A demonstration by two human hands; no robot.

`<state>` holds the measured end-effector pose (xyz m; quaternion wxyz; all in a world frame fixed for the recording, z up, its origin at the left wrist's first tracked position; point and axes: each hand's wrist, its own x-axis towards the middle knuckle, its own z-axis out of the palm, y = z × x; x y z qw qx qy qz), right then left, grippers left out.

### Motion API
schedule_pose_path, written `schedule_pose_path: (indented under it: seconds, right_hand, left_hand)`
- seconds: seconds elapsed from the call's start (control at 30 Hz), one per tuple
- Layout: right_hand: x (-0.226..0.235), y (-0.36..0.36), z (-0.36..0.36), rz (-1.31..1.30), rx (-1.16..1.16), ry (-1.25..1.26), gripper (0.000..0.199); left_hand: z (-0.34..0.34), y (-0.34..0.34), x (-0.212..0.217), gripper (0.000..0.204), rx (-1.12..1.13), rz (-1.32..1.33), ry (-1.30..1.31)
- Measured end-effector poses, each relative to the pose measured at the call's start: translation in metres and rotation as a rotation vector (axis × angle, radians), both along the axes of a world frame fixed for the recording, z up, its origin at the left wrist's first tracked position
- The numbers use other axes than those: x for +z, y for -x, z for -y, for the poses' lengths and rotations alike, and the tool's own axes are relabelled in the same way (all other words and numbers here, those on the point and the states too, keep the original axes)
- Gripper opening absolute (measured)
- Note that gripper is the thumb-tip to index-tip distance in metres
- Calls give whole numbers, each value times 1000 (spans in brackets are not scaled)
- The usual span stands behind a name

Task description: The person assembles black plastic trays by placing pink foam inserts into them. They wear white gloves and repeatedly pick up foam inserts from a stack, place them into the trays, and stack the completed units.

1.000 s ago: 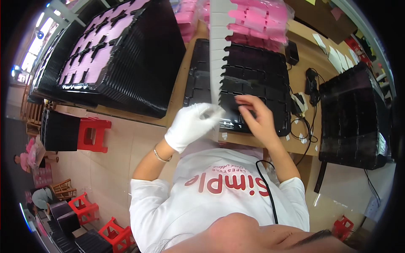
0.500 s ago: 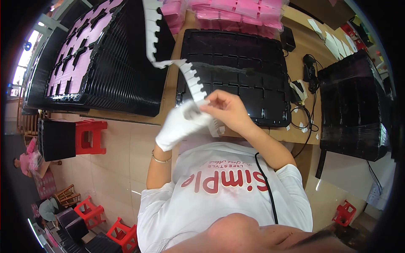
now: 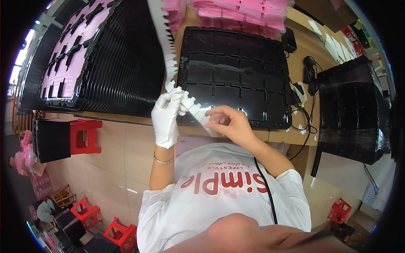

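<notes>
A long white strip [image 3: 168,55] with a notched edge, which looks like paper or a label strip, hangs from the upper edge of the view down to my hands. My left hand [image 3: 165,120], in a white glove, is closed around it and pinches it near the fingertips. Below that grip, a slanting length runs toward my right hand [image 3: 232,123]. The bare thumb and index finger of that hand are curled onto the strip's lower part. Behind the hands lies a black plastic tray [image 3: 236,76] with raised ribs, on the table.
A tall stack of black trays [image 3: 122,59] with pink sheets stands at left. Wrapped black trays [image 3: 350,109] stand at right. Pink packs [image 3: 240,17] lie at the back. Black cables [image 3: 311,122] cross the table's right side. Red stools [image 3: 85,135] stand on the floor.
My left hand has turned upright and shifted left and up along the strip. My right hand has moved slightly right and down. The strip now runs straighter between them.
</notes>
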<state>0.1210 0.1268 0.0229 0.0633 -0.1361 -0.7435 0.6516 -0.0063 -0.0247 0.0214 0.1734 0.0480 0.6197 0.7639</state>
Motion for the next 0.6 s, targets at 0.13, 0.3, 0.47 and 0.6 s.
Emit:
schedule_pose_path:
  seconds: [0.13,0.3,0.47,0.6]
  right_hand:
    - [-5,-3,7,-48,-69,-134,15]
    - [-3,8,-2,-690,-63,-709,16]
    - [28,53,-44,-709,108,-602,12]
    - [4,173,-122,-277,42,-345,13]
  left_hand:
    - [2,3,-3,13,20,5,-41]
    - [8,10,-11,16,68,-15,14]
    - [18,17,-21,14,80,-39,21]
    - [8,13,-14,16,-56,11,30]
